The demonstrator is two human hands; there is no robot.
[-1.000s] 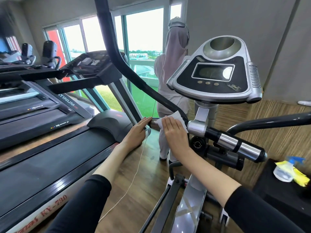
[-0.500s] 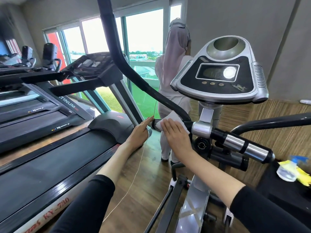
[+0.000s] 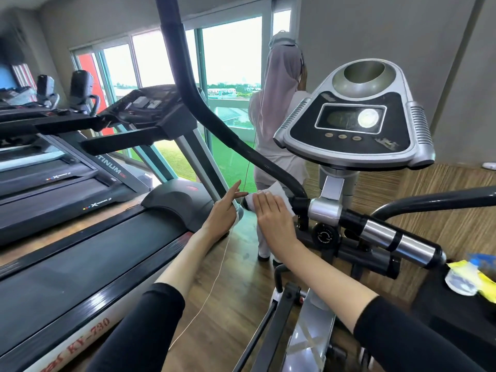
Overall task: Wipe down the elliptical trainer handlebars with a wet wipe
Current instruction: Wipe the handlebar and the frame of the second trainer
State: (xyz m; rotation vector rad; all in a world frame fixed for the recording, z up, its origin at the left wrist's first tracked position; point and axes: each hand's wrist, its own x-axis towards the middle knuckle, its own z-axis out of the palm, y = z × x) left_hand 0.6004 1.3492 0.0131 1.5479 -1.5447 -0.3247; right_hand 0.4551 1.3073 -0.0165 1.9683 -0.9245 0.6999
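My right hand (image 3: 273,218) lies on a white wet wipe (image 3: 280,190) and presses it onto the elliptical's short left fixed handlebar, which the wipe and hand cover. My left hand (image 3: 222,213) is just left of that, fingers straight, with its fingertips touching the wipe's end. The long black moving handlebar (image 3: 188,84) curves up from the same spot. The right fixed handlebar (image 3: 389,237), black with chrome bands, sticks out bare to the right. The silver console (image 3: 354,122) sits above.
A treadmill (image 3: 80,251) runs along my left, with more machines behind it. A person (image 3: 279,116) stands at the window just beyond the elliptical. A spray bottle and yellow cloth (image 3: 461,280) lie on a black stand (image 3: 456,331) at right. A thin cord hangs between my arms.
My right hand has slid the wipe a little to the left along the grip, so it now covers the dark end. My left hand stays beside it.
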